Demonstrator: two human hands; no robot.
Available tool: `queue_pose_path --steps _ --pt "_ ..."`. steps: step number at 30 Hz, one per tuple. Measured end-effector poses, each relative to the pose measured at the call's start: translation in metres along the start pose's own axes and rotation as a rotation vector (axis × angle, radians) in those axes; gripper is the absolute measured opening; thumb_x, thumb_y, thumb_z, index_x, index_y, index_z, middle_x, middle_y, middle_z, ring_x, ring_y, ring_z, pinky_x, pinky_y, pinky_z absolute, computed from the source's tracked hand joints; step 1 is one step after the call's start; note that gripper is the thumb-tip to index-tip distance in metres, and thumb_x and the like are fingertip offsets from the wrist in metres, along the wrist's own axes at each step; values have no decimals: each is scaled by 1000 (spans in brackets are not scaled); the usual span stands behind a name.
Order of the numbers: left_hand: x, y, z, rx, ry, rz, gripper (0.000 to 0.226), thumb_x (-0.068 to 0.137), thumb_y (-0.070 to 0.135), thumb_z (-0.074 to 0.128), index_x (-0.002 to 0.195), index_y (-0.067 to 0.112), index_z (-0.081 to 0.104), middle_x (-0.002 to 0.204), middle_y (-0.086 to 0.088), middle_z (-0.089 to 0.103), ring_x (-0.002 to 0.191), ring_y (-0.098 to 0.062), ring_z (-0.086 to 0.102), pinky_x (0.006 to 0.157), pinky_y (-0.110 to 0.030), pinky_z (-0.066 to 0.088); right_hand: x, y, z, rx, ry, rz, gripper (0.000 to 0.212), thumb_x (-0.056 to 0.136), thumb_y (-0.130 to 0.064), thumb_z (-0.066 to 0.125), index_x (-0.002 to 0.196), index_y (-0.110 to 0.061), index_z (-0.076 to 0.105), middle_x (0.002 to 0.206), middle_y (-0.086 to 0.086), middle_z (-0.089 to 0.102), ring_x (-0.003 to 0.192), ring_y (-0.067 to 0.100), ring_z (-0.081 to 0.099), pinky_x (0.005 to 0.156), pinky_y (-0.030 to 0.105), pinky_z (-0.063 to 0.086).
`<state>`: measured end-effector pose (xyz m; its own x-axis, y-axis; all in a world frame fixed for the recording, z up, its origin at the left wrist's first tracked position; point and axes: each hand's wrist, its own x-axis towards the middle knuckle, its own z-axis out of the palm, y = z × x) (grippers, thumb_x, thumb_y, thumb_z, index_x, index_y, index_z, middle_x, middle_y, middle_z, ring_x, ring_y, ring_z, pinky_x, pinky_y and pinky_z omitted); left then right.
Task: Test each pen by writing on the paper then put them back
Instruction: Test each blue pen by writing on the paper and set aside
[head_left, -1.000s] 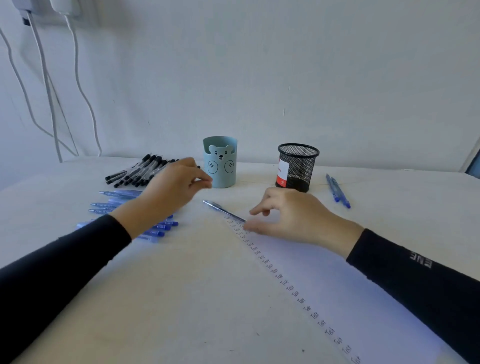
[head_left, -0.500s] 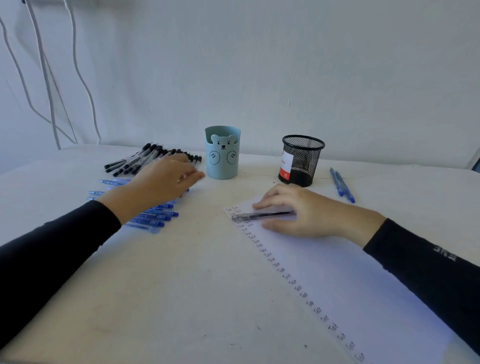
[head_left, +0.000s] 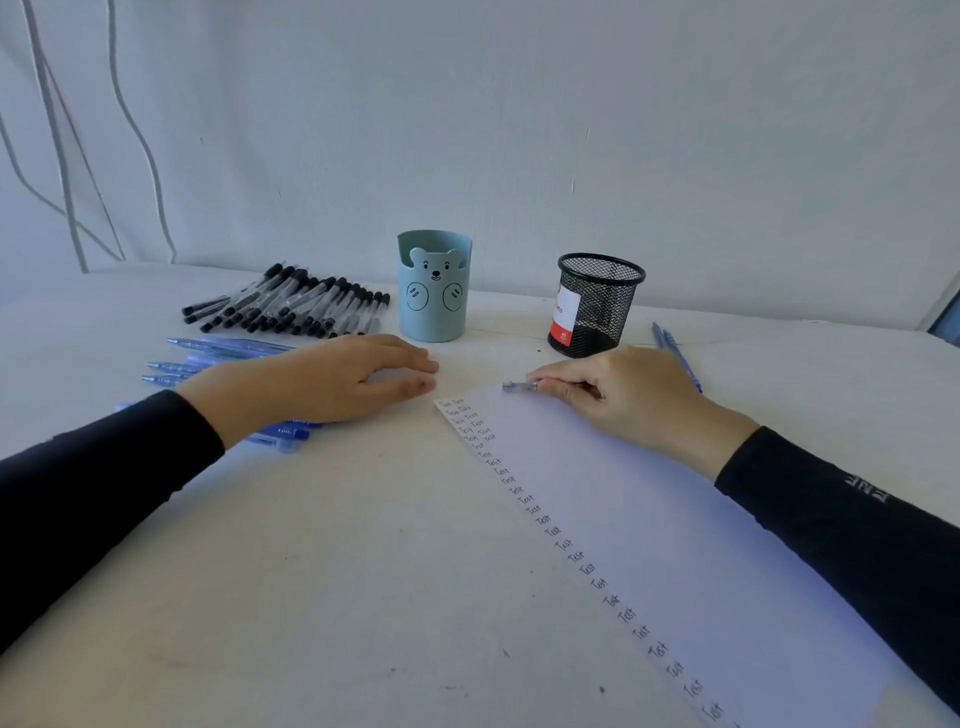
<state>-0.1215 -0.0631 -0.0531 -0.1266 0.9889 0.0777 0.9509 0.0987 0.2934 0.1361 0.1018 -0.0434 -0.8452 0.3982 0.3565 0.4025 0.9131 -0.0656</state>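
My right hand grips a pen at the top edge of the white paper; only the pen's end shows past my fingers. A column of small written words runs down the paper's left edge. My left hand lies flat on the table with straight fingers, over a row of blue pens, and holds nothing. A row of black-capped pens lies behind it.
A light blue bear-faced pen cup and a black mesh pen cup stand at the back by the wall. Two blue pens lie right of the mesh cup. Cables hang on the wall at the left.
My right hand has drawn the pen into its fingers, so less of it shows. My left hand moved right and flattened near the paper's corner.
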Motion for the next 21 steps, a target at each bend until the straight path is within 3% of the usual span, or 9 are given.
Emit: queue_pose_path --steps 3,6,7,10,12,14,18,21 --pt "-2 5 -2 45 -39 -23 71 79 80 35 139 45 45 147 24 38 132 0 37 108 -19 24 1 4 -7 -114 -83 83 32 98 -56 34 118 -52 58 62 -17 56 70 6 52 62 26 32" --pt "-4 8 -3 51 -48 -31 68 79 76 38 140 45 44 147 25 37 133 -1 37 109 -20 26 4 18 -15 35 -177 183 21 98 -32 35 116 -39 42 74 -3 59 70 22 54 61 33 38" --pt "-4 8 -4 48 -44 -25 70 79 79 36 139 46 45 146 26 38 133 -1 38 109 -21 26 4 22 -19 136 -195 189 26 96 -22 36 115 -40 38 76 2 60 69 25 54 64 36 42" --pt "-3 4 -3 47 -43 -13 71 77 83 30 137 47 46 144 27 39 131 0 39 110 -23 26 5 29 -37 365 -221 163 40 93 -4 36 109 -40 43 95 0 64 64 14 48 66 31 43" --pt "-2 3 -3 43 -47 -12 71 77 84 27 135 49 46 144 27 40 132 -1 39 113 -27 27 5 29 -48 333 -327 141 39 92 0 37 102 -32 56 101 -4 64 58 0 46 64 21 40" --pt "-2 4 -3 40 -41 -18 74 73 88 25 134 51 46 143 27 41 131 -2 40 115 -31 29 5 27 -54 305 -416 156 40 93 -1 37 94 -29 66 98 -7 68 62 -2 50 66 19 41" --pt "-3 6 -3 30 -30 -32 76 69 91 27 131 53 47 141 29 41 128 -2 42 113 -34 33 5 18 -50 765 -336 176 47 95 11 37 111 -19 69 99 0 71 76 12 59 68 26 50" --pt "-2 8 -3 40 -31 -48 77 65 93 30 129 54 47 139 30 42 122 -5 48 108 -33 38 6 13 -46 1148 -280 186 39 91 16 50 123 -5 61 102 10 70 92 17 68 84 26 56"
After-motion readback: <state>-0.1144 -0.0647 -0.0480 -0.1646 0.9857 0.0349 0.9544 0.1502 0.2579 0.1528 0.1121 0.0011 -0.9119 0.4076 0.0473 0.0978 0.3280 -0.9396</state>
